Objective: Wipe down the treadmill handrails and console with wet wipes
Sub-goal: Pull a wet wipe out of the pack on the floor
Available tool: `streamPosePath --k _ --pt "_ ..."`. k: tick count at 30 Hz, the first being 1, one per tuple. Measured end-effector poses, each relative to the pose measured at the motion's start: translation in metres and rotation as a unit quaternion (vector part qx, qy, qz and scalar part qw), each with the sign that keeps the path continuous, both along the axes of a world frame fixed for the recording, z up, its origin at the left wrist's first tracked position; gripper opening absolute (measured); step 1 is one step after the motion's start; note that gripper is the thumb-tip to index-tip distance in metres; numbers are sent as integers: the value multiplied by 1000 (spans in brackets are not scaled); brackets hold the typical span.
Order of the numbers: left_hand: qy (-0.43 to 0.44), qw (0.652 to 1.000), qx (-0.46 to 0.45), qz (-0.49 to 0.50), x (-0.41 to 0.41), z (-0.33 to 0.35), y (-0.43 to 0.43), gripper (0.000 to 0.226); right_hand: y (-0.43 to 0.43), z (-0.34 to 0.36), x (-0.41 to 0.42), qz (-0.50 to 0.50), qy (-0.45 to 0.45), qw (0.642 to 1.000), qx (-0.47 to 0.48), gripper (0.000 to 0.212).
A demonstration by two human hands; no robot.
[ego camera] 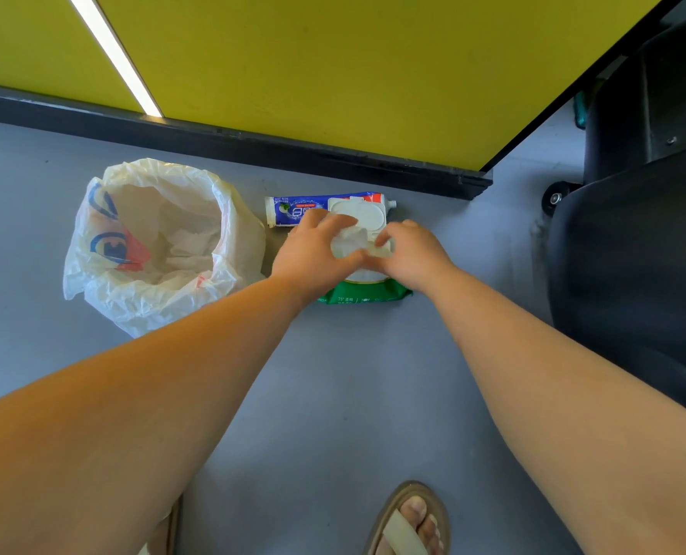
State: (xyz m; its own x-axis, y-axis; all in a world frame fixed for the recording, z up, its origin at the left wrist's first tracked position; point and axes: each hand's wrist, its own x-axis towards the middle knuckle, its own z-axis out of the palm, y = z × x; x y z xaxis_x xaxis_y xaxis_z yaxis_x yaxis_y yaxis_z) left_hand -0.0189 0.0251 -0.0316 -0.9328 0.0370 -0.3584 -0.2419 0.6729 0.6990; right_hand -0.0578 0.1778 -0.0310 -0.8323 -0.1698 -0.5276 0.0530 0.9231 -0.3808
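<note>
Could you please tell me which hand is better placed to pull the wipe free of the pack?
Left, probably. The left hand grips the white wipe at the mouth of the pack, while the right hand holds the pack by its opening, so it can steady it.

Left hand (pixel 313 258) and right hand (pixel 413 254) hide most of the wipes pack (pixel 367 292) and a wipe (pixel 349 238); print unreadable. Dark machine (pixel 633 254), perhaps the treadmill, cut off at right.

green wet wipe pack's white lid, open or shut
Open: the white plastic flip lid lies flipped back past the green wet wipe pack, a white wipe showing.
</note>
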Motion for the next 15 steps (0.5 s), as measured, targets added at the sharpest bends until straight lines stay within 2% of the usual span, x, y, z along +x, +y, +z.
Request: streamPosePath --k 1,4,5,7,8,10,12,14,15 --pt "11 999 -31 -24 0 -1 2 50 0 0 1 22 -11 1000 15 32" --pt "-2 995 -93 -37 -6 -5 2 37 -4 2 8 -6 -41 997 -58 20" --pt "-18 996 -84 -7 -7 -6 1 31 -4 3 7 -24 -44 996 -73 17" --pt "-42 995 -45 77 -9 -9 -4 26 -1 4 3 -128 -24 983 -127 12" --pt "-46 993 -30 108 -9 -11 -7 25 3 4 -1 -208 -7 965 -158 13" --pt "-46 990 -21 134 -8 -12 -12 23 13 4 -9 -365 9 903 -227 18" --pt "-32 993 -16 115 -7 -11 -13 25 19 5 -14 -435 9 862 -260 26" --pt "-15 996 -19 80 -6 -10 -9 33 21 8 -15 -430 26 869 -243 31" --pt "-12 997 -26 68 -4 -10 -7 35 19 9 -14 -406 32 885 -224 30"
